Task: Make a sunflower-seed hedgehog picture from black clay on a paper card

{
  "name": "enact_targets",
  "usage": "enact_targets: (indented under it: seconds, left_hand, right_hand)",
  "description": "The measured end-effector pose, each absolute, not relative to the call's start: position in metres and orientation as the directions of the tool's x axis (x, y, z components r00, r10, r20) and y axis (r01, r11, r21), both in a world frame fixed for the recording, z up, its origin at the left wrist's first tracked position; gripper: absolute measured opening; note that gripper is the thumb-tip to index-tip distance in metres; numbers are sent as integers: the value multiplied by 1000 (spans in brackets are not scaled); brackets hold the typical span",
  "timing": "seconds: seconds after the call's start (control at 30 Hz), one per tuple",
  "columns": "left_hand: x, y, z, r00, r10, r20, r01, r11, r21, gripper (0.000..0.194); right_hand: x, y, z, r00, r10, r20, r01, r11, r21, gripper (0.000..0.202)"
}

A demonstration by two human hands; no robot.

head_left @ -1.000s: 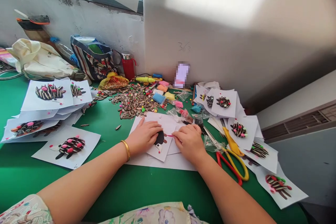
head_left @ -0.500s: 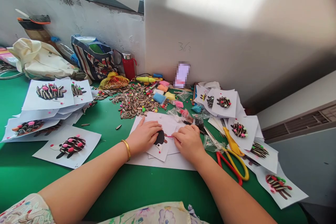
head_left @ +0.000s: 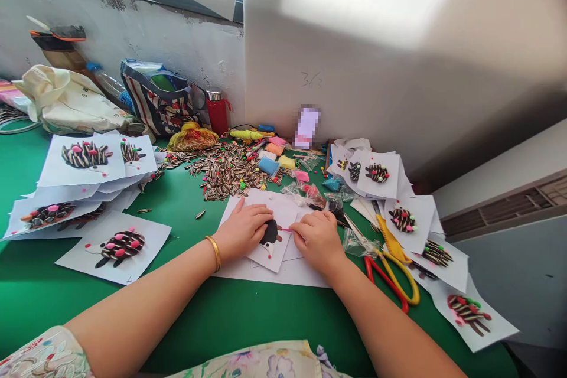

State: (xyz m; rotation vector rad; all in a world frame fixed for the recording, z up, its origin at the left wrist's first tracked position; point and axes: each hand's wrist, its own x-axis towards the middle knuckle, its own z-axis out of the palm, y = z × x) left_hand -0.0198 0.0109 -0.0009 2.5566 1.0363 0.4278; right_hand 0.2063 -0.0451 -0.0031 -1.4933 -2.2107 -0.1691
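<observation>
A white card [head_left: 277, 257] with a black clay hedgehog shape [head_left: 269, 235] lies on larger white paper [head_left: 305, 274] in front of me. The shape has a white face, a red nose and small brown feet. My left hand [head_left: 246, 229] rests on the card with its fingers spread, covering part of the black shape. Just right of the card, my right hand [head_left: 319, 241] pinches a thin pink stick [head_left: 287, 230], whose tip touches the edge of the shape by a brown foot.
Finished hedgehog cards are piled at left [head_left: 80, 159] and right [head_left: 410, 221]. Sunflower seeds [head_left: 225, 171] and clay packets [head_left: 269, 166] lie behind the hands. Scissors [head_left: 394, 277] and a yellow cutter [head_left: 392, 239] lie right of my right hand. A red flask [head_left: 217, 113] and bags stand behind.
</observation>
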Motion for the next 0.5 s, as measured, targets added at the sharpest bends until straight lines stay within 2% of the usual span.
enact_targets:
  seconds: [0.5]
  left_hand:
    - [-19,11,0,685,711,155,596,-671,441,37]
  right_hand:
    - [208,-45,0,-283,850,445,898,398,-188,14]
